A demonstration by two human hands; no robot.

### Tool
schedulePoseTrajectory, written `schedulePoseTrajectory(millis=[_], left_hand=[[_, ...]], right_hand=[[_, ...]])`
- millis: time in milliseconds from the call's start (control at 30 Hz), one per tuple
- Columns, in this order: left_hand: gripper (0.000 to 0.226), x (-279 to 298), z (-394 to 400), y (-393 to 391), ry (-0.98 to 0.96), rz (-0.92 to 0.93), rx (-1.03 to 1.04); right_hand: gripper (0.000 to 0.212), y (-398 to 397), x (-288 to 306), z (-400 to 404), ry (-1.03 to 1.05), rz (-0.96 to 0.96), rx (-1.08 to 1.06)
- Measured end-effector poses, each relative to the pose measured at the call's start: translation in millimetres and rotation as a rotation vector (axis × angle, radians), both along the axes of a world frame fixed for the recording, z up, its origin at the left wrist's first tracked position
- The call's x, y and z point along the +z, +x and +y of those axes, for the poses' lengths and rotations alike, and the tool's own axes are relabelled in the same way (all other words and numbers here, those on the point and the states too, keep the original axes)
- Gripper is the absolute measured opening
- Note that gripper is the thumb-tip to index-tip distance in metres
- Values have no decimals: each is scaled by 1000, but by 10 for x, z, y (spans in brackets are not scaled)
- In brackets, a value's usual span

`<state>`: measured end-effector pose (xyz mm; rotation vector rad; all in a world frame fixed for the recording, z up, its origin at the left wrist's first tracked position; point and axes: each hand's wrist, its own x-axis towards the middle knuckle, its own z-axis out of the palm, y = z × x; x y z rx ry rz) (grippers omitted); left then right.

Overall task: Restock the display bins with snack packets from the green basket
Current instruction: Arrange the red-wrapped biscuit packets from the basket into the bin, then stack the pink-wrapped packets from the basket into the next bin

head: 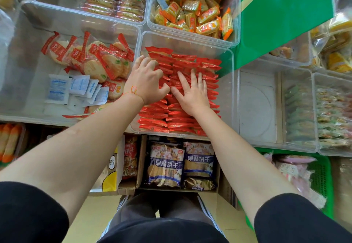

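Clear display bins crowd the shelf; in the middle bin (226, 82) both hands work the red packets (182, 120) — left hand (146, 79) curled gripping some, right hand (192, 92) spread flat on them; green basket (322, 174) sits low to the bin's right.

green carton (282, 19), blue biscuit bags (165, 164) in cardboard box (140, 166)

Packets (177, 90) in bin (226, 97); basket (322, 174) right
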<state>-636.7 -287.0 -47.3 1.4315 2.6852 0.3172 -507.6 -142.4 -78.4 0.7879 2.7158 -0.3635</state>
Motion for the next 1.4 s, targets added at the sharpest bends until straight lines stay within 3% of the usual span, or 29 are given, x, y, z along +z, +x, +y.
schedulePoseTrajectory(millis=[200,367,500,700,800,900,1033,1167,1233,1300,1400], left_hand=[[51,51,-15,13,46,-26,21],[57,205,59,165,140,-211,169],[39,498,605,1072,207,-416,127],[29,484,1214,2937,182,-560,-10],[22,296,1461,3670,37,-611,-88],[20,-9,1706,4128,-171,-685,-43],[33,-421,1945,4482,-307,-760,72],[63,-697,2061,4740,-364,-736,126],[69,-787,2122,4811,-425,-653,123],[76,-829,2187,4854,-482,-569,115],[72,-842,2255,4876,-505,-464,155]], right_hand=[[67,418,140,7,-36,-13,-45],[39,548,713,149,-15,412,-42],[23,1294,949,292,-119,511,-209],[45,2858,755,795,-129,578,-483],[50,3546,518,1150,-199,458,-533],[39,4091,218,1438,-284,252,-513],[20,4606,-98,1778,-158,-73,-317],[86,4842,-172,1950,-166,-391,-24],[108,4868,-173,1932,-177,-503,118],[103,4882,-189,1908,-163,-562,208],[85,4906,-188,1988,-153,-465,201]])
